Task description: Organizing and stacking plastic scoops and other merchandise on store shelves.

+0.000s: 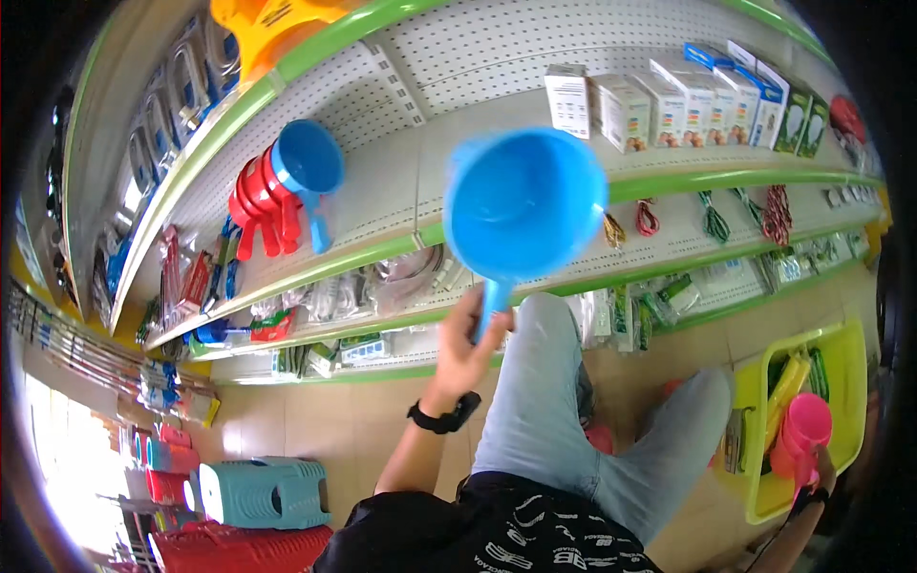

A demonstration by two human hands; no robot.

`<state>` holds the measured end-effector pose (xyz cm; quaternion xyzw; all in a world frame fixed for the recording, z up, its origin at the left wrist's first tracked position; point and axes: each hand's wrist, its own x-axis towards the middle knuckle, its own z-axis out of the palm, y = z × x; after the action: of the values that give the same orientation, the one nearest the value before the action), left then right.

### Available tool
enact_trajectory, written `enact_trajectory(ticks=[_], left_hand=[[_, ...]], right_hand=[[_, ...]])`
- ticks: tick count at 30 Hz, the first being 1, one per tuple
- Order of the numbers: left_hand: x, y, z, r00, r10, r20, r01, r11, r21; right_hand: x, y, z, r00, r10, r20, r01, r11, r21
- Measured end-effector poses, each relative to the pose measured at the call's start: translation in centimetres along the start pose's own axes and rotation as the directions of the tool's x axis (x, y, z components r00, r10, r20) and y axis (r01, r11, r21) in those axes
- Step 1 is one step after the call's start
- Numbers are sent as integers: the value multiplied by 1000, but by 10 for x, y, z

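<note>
In my left hand (462, 347) is a blue plastic dipper (526, 204), gripped by its handle and raised in front of the shelf with its round mouth facing me. Off to the right, my right hand (822, 469) has hold of the handle of a pink plastic dipper (809, 419). A second pink dipper seems to sit under it, partly hidden. Both are over a yellow-green plastic tub (851, 401). On the shelf at the left lies a nested row of red dippers (251, 193) with another blue dipper (308, 157) at its end.
Light bulb boxes (688, 107) line the upper shelf at right. Tied cord bundles (715, 218) lie one level down. Green shelf edges (645, 188) curve across before me. Yellow packages (786, 394) are in the tub. A teal plastic stool (265, 493) lies on the floor at lower left.
</note>
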<state>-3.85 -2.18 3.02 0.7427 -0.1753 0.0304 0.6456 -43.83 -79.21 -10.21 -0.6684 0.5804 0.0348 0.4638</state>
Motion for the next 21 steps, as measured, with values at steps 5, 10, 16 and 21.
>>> enact_trajectory(ticks=[5,10,16,21], left_hand=[[-32,-5,43,981,-60,186,85,988,-128],[-60,-28,78,911,-113,396,233,935,-267],[-73,-50,90,868,-228,441,310,943,-123],[-70,-69,112,833,-331,442,406,910,-83]], right_hand=[[-9,25,-5,910,-364,198,386,918,-91],[7,48,12,937,-329,117,316,941,120],[-18,-28,76,998,18,58,-1,957,-289],[-63,-7,63,981,186,50,-192,969,155]])
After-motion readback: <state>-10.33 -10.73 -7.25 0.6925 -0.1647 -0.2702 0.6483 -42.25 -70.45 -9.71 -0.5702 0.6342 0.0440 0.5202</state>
